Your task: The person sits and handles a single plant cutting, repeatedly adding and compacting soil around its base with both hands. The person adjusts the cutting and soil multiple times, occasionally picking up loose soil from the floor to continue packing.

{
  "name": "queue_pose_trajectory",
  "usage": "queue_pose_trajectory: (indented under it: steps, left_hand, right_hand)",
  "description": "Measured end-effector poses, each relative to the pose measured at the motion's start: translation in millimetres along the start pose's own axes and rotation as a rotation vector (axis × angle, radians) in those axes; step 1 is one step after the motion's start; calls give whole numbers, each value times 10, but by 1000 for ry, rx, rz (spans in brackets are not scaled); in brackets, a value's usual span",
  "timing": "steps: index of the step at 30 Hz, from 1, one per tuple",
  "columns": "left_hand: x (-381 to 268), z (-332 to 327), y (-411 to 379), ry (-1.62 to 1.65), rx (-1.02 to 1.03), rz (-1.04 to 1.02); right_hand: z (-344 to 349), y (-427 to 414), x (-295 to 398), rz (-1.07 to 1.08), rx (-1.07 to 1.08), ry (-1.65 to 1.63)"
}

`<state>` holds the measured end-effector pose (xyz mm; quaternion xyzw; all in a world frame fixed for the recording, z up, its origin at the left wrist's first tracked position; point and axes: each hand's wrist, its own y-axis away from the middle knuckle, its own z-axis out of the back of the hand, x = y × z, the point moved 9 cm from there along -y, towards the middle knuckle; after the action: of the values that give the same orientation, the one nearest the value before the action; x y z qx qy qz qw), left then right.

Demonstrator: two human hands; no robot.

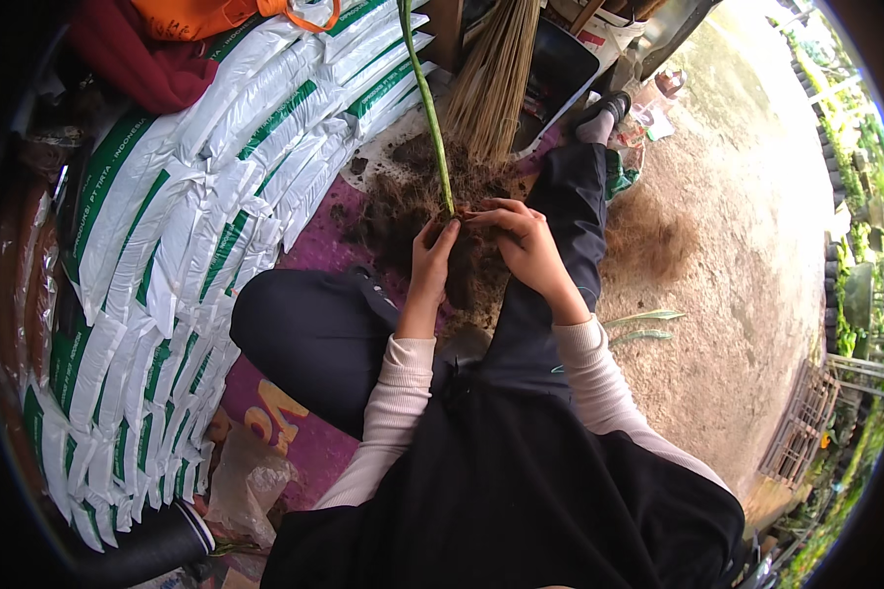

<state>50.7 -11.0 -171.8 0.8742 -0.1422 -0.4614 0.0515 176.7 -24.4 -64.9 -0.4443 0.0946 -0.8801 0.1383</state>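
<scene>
Between my hands stands a long, slender green plant stem or leaf (433, 121), its lower end at my fingertips and its top running out of the picture. My left hand (433, 250) pinches it near the base with thumb and fingers. My right hand (519, 234) reaches in from the other side, its fingertips at the same base; whether they grip it is hidden. Dark soil mixed with brown fibre (398, 210) lies in a heap beneath and beyond my hands, on a purple printed sheet (324, 239).
Stacked white-and-green plastic sacks (214, 184) rise at left. A stick broom (497, 81) and a black dustpan (560, 73) stand beyond the soil. Loose brown fibre (652, 235) and cut leaves (644, 324) lie on the concrete floor (737, 294) at right. A crumpled clear plastic bag (247, 471) sits lower left.
</scene>
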Motion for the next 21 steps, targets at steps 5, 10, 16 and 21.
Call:
queue_pose_trajectory:
  steps: [5, 10, 16, 21]
  left_hand:
    - [-86, -21, 29, -16, -26, -42]
    - [-52, -19, -8, 9, -65, -47]
    - [-169, -58, 21, 6, -50, -40]
    - [-159, -151, 38, -137, 7, -97]
  right_hand:
    - [43, 92, 10, -51, -182, -50]
    - [-72, 244, 7, -125, -175, 80]
    - [-240, 376, 92, -170, -192, 95]
    - [75, 257, -208, -203, -263, -44]
